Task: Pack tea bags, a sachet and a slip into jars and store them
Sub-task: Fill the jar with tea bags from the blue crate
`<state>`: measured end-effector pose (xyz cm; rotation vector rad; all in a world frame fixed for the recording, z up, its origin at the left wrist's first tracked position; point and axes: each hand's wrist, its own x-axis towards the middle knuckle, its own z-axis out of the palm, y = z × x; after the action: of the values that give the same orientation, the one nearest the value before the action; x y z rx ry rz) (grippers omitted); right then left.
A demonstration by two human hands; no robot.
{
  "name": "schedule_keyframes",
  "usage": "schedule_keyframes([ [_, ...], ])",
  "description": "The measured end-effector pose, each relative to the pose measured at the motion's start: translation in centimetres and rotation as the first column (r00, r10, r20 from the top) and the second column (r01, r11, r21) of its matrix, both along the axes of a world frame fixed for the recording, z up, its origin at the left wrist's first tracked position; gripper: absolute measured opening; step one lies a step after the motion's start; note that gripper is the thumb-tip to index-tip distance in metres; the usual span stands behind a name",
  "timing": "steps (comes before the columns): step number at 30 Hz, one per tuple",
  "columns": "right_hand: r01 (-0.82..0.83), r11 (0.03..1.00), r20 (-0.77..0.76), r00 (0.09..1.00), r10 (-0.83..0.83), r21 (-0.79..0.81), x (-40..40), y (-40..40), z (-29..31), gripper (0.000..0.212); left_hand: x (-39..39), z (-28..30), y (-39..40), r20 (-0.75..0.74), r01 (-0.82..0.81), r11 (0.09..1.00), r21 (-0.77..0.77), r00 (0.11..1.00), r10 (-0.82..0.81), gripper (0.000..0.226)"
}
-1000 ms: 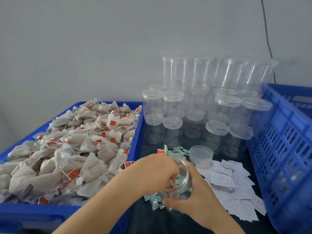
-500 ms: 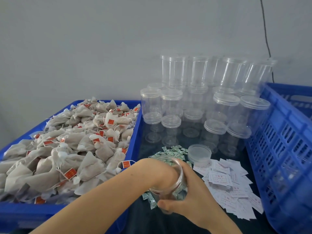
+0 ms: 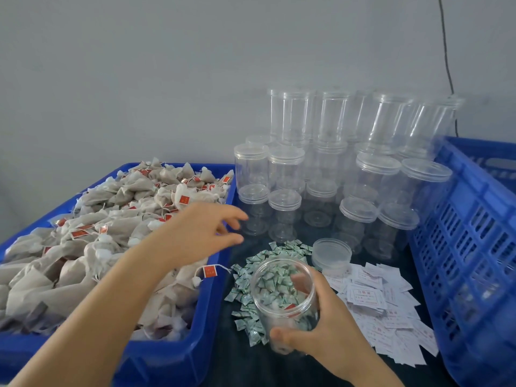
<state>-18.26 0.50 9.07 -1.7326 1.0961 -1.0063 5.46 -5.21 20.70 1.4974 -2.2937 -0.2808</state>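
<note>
The right hand (image 3: 326, 328) holds a clear jar (image 3: 284, 297) with no lid, its fingers and thumb curled round the side. The jar is tilted, with its open mouth up and a little to the left. Something white with a bit of red lies inside near the bottom. The jar is just above a heap of small green sachets (image 3: 251, 277) on the dark table (image 3: 251, 367). The left hand (image 3: 195, 236) holds nothing. Its fingers are spread and loose, and it hangs over the right edge of the blue tray (image 3: 173, 356), which is full of tea bags (image 3: 83, 247) with red tags. A loose lid (image 3: 331, 252) sits just behind the sachets. White paper slips (image 3: 391, 308) are spread out to the right of the jar. Many empty jars with lids (image 3: 329, 169) are stacked at the back by the wall. A blue crate (image 3: 472, 247) stands on the right.
</note>
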Motion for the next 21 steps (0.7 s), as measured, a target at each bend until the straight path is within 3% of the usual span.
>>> schedule_keyframes([
  [2, -0.002, 1.0, -0.003, 1.0, 0.002, 0.007, -0.1, 0.1, 0.0, 0.094, 2.0, -0.6, -0.3, 0.082, -0.096, 0.995, -0.033, 0.992, 0.098, 0.035],
  [5, -0.015, 1.0, 0.004, 1.0, 0.014, 0.02, -0.3, 0.1, -0.2, 0.093, 5.1, -1.5, -0.4, 0.325, -0.253, 0.967, 0.015, 0.916, 0.235, 0.028],
  [7, -0.012, 0.999, 0.005, 1.0, 0.012, 0.033, -0.4, 0.1, -0.2, 0.094, 6.6, -2.1, -0.4, 0.465, -0.304, 0.95, 0.078, 0.853, 0.235, 0.012],
  [9, -0.004, 0.999, -0.001, 1.0, 0.004, 0.037, -0.5, 0.0, -0.4, 0.095, 7.3, -2.6, -0.4, 0.564, -0.312, 0.947, 0.075, 0.797, 0.218, 0.018],
  [14, -0.015, 0.999, 0.007, 1.0, 0.014, 0.051, -0.3, 0.0, -0.4, 0.097, 7.6, -3.1, -1.0, 0.571, -0.294, 0.956, -0.002, 0.784, 0.243, 0.005],
  [21, -0.014, 0.999, -0.026, 1.0, 0.015, 0.051, -0.3, 0.0, -0.8, 0.105, 7.7, -3.4, -1.5, 0.547, -0.267, 0.957, -0.116, 0.787, 0.286, 0.005],
])
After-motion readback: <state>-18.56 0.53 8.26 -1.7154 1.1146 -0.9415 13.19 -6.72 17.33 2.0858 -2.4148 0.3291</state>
